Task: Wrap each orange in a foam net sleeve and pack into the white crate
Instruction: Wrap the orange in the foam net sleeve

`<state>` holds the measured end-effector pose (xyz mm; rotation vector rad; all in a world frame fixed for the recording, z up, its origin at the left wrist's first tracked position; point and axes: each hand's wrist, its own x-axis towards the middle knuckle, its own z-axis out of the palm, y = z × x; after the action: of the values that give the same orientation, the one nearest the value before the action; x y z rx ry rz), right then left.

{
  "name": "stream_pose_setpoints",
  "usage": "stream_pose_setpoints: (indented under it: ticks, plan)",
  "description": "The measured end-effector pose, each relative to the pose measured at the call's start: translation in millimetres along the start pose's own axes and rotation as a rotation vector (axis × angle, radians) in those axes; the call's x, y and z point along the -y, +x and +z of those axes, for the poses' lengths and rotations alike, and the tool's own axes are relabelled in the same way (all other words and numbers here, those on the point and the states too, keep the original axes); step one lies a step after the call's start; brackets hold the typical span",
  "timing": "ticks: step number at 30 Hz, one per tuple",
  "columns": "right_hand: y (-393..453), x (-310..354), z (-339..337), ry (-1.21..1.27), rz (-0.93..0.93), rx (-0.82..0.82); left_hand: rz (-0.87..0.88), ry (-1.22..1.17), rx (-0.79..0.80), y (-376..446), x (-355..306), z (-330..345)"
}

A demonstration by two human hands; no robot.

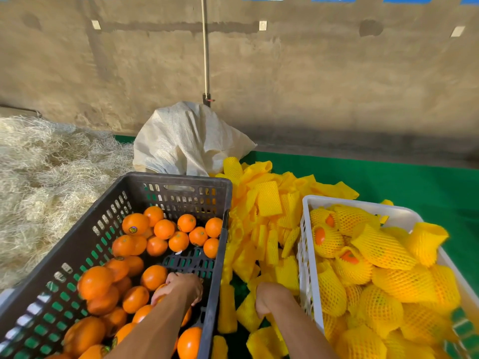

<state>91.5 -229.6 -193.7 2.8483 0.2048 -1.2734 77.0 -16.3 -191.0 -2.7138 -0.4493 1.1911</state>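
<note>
Loose oranges fill a black slotted crate that takes up the lower left of the frame. Low in that crate, near its right wall, the left hand reaches down with its fingers curled over one orange, gripping it from above.

Just right of the black crate, a heap of yellow foam net sleeves runs from the middle of the frame down to the bottom edge. The right hand is sunk into the lower part of this heap, its fingers bent downward among the sleeves; whether its grip has closed on one cannot be told.

The white crate sits in the lower right, touching the sleeve heap. It is piled with oranges already wrapped in yellow netting, a few showing orange peel at the open ends.

Everything rests on a green surface. Behind the black crate, at the centre, stands a crumpled white woven sack. Pale straw-like packing spreads across the left. A grey-brown concrete wall fills the upper half, with a thin pole standing upright against it.
</note>
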Motion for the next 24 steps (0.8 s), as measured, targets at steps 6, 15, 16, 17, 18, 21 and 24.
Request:
stream_pose_setpoints:
  ticks: [6,15,16,17,18,21,24]
  plan:
    - [-3.4,0.7,1.1,-0.066,-0.05,-0.023,-0.103,-0.104,-0.162,-11.7,10.6,2.3]
    - [-19.5,7.3,-1.2,-0.032,-0.127,-0.266,-0.131,-0.367,-0.258,-15.4,17.0,-16.5]
    - [-22.8,8.1,-5.5,0.014,-0.133,-0.331,-0.122,-0.42,-0.311,-20.4,16.3,-27.7]
    - [-26.3,8.7,-11.4,0.073,-0.137,-0.406,-0.101,-0.474,-0.389,-25.3,14.7,-39.6]
    - [-30.0,8.9,-18.1,0.151,-0.138,-0.492,-0.074,-0.54,-0.488,-31.0,12.5,-51.3]
    - [-40.9,4.9,-38.7,0.598,-0.166,-0.783,0.064,-0.826,-0.895,-55.1,1.4,-78.6]
    - [-54.1,-1.4,-55.0,1.229,-0.289,-0.903,0.363,-1.08,-1.215,-84.2,-12.8,-93.1]
